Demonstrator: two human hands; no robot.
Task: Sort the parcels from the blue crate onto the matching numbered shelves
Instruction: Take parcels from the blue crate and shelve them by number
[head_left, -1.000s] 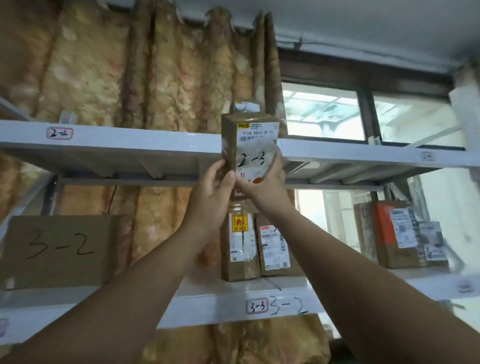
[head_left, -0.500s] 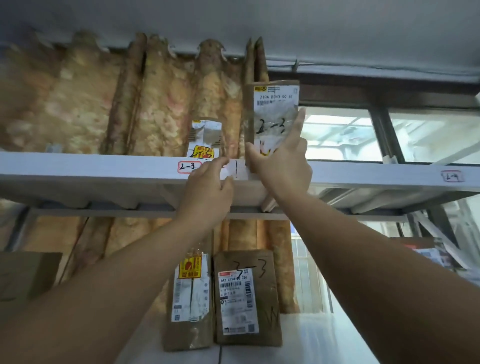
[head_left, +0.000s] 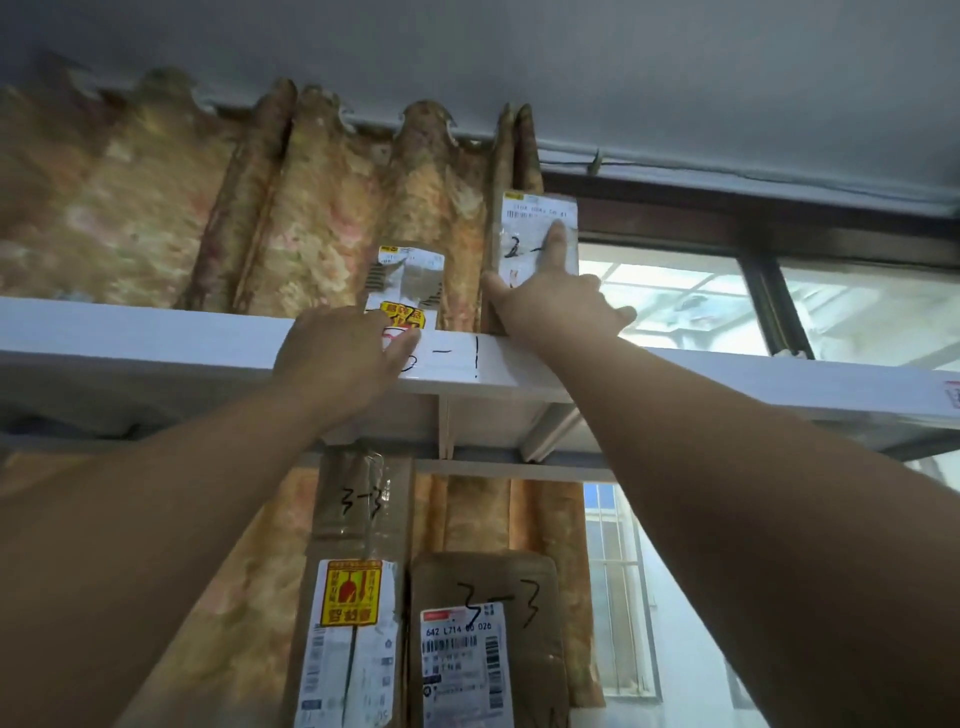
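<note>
A brown parcel (head_left: 523, 228) with a white label and a handwritten "2-" stands upright on the white upper shelf (head_left: 156, 332). My right hand (head_left: 556, 306) presses its front with a straight index finger, with the thumb against its left edge. My left hand (head_left: 337, 353) rests flat on the shelf's front edge and covers most of the red-framed shelf label. A second parcel (head_left: 410, 280) with a yellow sticker stands just left of the first, behind my left hand's fingers.
Under the upper shelf stand two brown parcels marked "3-3", a tall one (head_left: 353, 597) and a shorter one (head_left: 488, 639). A patterned curtain (head_left: 156, 218) hangs behind the shelves. A window (head_left: 675, 301) lies to the right, and the ceiling is close above.
The parcel went from in front of the shelf edge up onto the upper shelf. My right hand changed from gripping it to pressing its front. My left hand let go and settled on the shelf edge.
</note>
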